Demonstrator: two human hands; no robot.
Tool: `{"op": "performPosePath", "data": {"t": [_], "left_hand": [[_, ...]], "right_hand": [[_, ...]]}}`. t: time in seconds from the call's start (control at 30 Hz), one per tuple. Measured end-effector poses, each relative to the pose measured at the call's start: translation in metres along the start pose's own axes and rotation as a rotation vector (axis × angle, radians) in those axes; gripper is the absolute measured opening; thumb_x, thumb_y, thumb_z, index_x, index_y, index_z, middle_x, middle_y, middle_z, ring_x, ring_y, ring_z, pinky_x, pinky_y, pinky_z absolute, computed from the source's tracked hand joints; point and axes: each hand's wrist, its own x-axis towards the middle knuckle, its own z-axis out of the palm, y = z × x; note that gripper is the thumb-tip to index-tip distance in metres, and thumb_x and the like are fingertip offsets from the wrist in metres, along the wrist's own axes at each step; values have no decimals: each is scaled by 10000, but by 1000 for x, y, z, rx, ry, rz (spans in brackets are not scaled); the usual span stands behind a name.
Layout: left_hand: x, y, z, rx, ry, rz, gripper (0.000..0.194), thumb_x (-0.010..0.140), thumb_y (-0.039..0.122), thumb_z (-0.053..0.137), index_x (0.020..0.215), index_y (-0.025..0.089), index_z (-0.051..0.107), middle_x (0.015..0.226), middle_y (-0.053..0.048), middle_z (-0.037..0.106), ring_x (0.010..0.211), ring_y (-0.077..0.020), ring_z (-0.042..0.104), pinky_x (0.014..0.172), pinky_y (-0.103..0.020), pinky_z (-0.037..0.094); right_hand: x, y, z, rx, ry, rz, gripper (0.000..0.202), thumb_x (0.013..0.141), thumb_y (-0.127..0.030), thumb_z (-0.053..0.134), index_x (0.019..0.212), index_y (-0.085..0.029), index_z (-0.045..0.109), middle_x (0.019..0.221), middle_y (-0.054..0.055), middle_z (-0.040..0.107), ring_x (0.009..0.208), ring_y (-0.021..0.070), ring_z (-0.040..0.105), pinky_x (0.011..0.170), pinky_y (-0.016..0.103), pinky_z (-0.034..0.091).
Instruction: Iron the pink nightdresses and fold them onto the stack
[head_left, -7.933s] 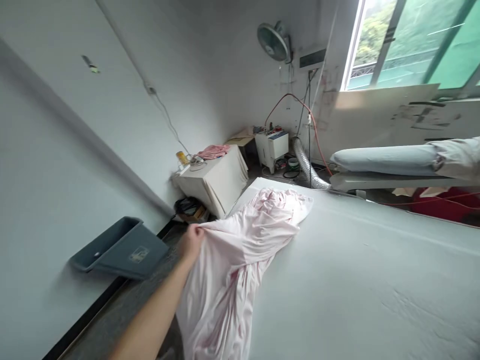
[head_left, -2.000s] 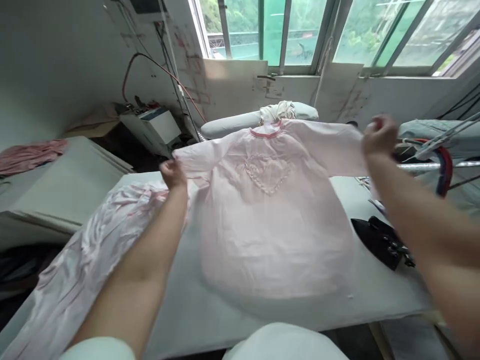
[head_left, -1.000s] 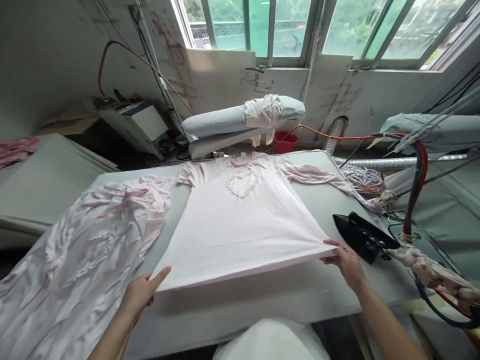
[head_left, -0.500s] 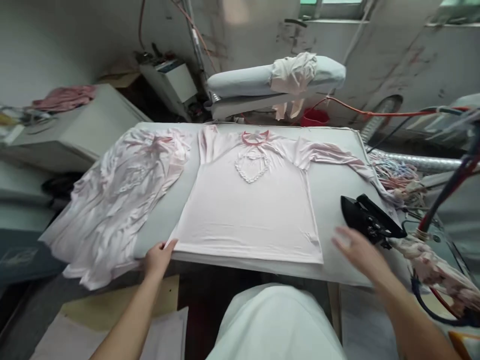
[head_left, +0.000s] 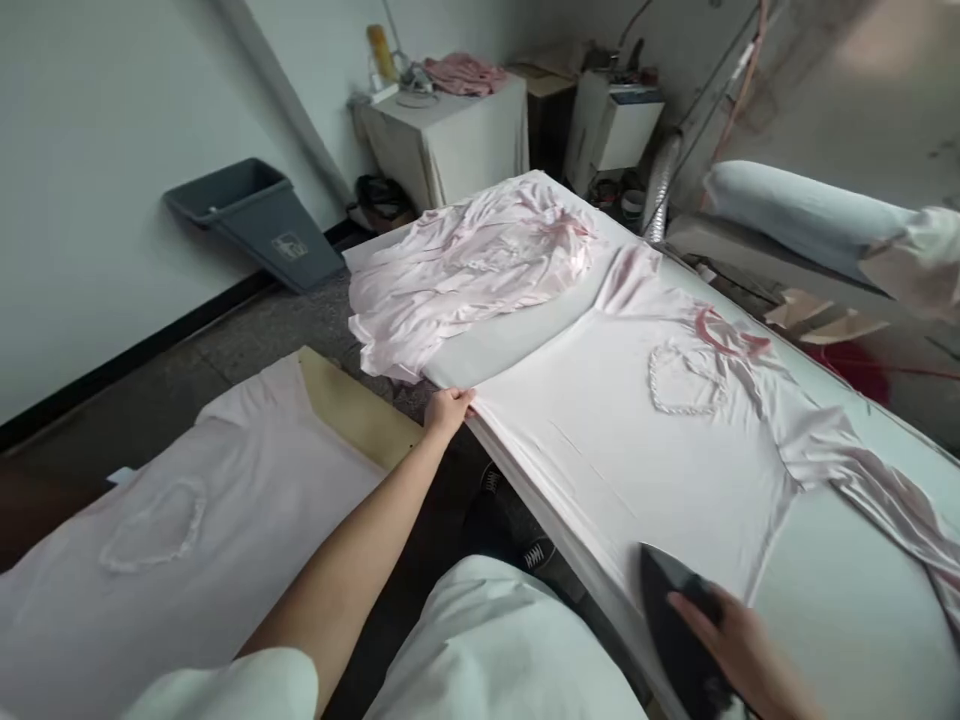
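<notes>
A pale pink long-sleeved shirt (head_left: 600,420) with a red neckline and a braided heart outline on its chest lies spread over the padded ironing table (head_left: 862,610). At the shirt's hem corner, by the table's front edge, my left hand (head_left: 448,410) pinches the fabric. My right hand (head_left: 731,630) is wrapped round a black iron (head_left: 675,620), which is over the hem's other end, its tip pointing away from me. Motion blurs the iron slightly, and I cannot tell whether it presses on the cloth.
Beyond the left hand, a crumpled pile of pink shirts (head_left: 480,265) covers the table's far end. Another shirt (head_left: 247,500) lies on a yellowish board (head_left: 352,410) at lower left. A grey bin (head_left: 262,220) leans by the wall. A padded sleeve arm (head_left: 810,215) stands behind the table.
My right hand has taken hold of the iron and brought it from the table's right side onto the shirt's hem. My view has turned left; my left hand still grips the hem corner.
</notes>
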Motion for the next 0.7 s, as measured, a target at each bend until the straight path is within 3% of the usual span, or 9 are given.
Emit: {"op": "performPosePath", "data": {"t": [0.07, 0.23, 0.3, 0.37, 0.4, 0.47, 0.53, 0.63, 0.7], "left_hand": [[2, -2, -4, 45, -24, 1, 269, 871, 407, 654, 858, 149, 731, 682, -68, 731, 556, -171, 651, 577, -268, 436], [12, -16, -20, 117, -50, 12, 268, 884, 421, 621, 795, 173, 667, 670, -40, 705, 578, -162, 625, 567, -262, 384], [22, -21, -28, 115, 13, 12, 263, 886, 408, 606, 786, 171, 664, 707, -48, 710, 656, -177, 646, 593, -259, 401], [34, -17, -32, 120, 68, 47, 280, 890, 423, 595, 808, 168, 678, 763, -55, 721, 718, -184, 657, 625, -259, 422], [40, -9, -31, 139, 59, 89, 291, 896, 432, 590, 819, 169, 689, 797, -58, 726, 748, -187, 659, 648, -260, 431], [51, 14, -21, 207, -23, 203, 279, 908, 413, 592, 846, 173, 721, 907, -73, 732, 821, -190, 663, 711, -266, 448], [58, 44, -2, 297, -104, 334, 226, 900, 368, 626, 904, 182, 754, 1046, -91, 713, 929, -204, 660, 800, -280, 457], [65, 84, 28, 416, -164, 484, 202, 835, 334, 728, 978, 194, 761, 1137, -110, 669, 1071, -244, 632, 925, -320, 439], [68, 102, 42, 488, -176, 534, 172, 806, 313, 755, 919, 185, 744, 1115, -118, 664, 1100, -262, 618, 957, -338, 423]], "right_hand": [[28, -96, 23, -112, -131, -76, 404, 804, -654, 579, 806, -259, 662, 762, 69, 737, 747, 279, 696, 650, 343, 500], [109, -335, 64, -186, -176, -391, 323, 889, -528, 583, 970, -222, 651, 995, 107, 744, 905, 276, 680, 786, 355, 478], [140, -395, 64, -150, -177, -435, 353, 910, -513, 569, 1035, -195, 655, 1055, 138, 734, 969, 290, 676, 843, 381, 482], [169, -411, 50, -116, -139, -374, 382, 921, -502, 554, 1068, -164, 653, 1068, 173, 724, 982, 299, 677, 854, 392, 487], [180, -401, 37, -100, -103, -298, 397, 921, -511, 546, 1064, -156, 654, 1056, 182, 722, 966, 302, 681, 838, 391, 492], [187, -344, 7, -65, 1, -81, 432, 912, -554, 515, 1002, -158, 661, 994, 183, 723, 903, 302, 690, 783, 381, 501], [170, -251, -25, -33, 123, 171, 479, 900, -605, 457, 855, -172, 657, 865, 180, 714, 818, 309, 692, 727, 388, 507], [115, -91, -65, 15, 219, 527, 532, 865, -643, 361, 636, -232, 608, 598, 164, 631, 685, 352, 683, 690, 458, 530], [83, 1, -84, 75, 277, 614, 529, 815, -686, 346, 615, -280, 620, 508, 124, 580, 597, 378, 668, 624, 508, 535]]}}
